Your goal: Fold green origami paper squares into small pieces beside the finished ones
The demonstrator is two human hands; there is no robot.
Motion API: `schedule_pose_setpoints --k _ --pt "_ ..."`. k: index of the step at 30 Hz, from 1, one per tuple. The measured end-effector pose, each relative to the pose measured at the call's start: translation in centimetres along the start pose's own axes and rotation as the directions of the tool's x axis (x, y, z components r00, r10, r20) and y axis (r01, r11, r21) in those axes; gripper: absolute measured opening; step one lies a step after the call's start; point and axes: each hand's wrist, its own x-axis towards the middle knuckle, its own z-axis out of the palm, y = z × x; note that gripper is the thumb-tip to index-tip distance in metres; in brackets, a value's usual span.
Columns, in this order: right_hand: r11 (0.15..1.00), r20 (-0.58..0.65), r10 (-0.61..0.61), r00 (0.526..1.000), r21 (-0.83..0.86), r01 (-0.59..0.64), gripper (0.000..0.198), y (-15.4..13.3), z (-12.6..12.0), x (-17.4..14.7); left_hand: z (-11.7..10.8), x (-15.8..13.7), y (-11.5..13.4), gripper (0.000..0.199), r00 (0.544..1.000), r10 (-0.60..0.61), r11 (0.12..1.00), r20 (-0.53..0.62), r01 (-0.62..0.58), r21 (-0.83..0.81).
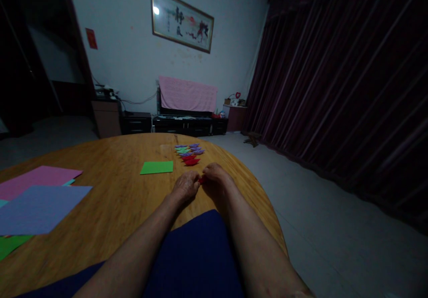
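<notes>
The small red paper [202, 180] is between the left hand [187, 184] and the right hand [216, 171], near the right side of the round wooden counter [123, 200]. Each grip looks narrow, fingertips pinching an end of the paper, though the fingers hide most of it and its exact shape cannot be told.

Just beyond the hands lie two red folded pieces [192, 162], with a cluster of purple and green folded pieces [187, 149] behind them. These could be knocked out of place if a knuckle pushes forward. The paper itself could crease wrongly or tear if the two hands pull unevenly on so small a piece. The loose green sheet [156, 167], left of the pieces, might slide if the left wrist swings outward.

No brand shows. On the wall, the framed picture [182, 19] carries dark brush-written Chinese characters, too dim to read with certainty; any writing on the red slip [91, 38] is too small to make out.
</notes>
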Motion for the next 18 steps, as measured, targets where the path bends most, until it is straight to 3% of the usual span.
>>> schedule_pose_setpoints --k 5,13,18 --pt "0.996 0.044 -0.003 0.999 0.086 0.0 0.022 0.1 -0.5 -0.4 0.6 0.6 -0.8 0.023 0.999 0.016 1.0 -0.037 -0.016 -0.018" --pt "0.948 0.016 -0.027 1.0 0.317 0.021 0.019 1.3 0.0 -0.8 -0.1 1.1 -2.2 0.023 0.997 0.002 0.999 -0.073 -0.004 -0.035" --pt "0.812 -0.016 -0.001 1.0 0.584 0.01 0.011 1.1 1.1 -1.3 -0.5 1.8 -2.6 0.023 0.997 0.012 1.0 -0.079 -0.014 -0.022"
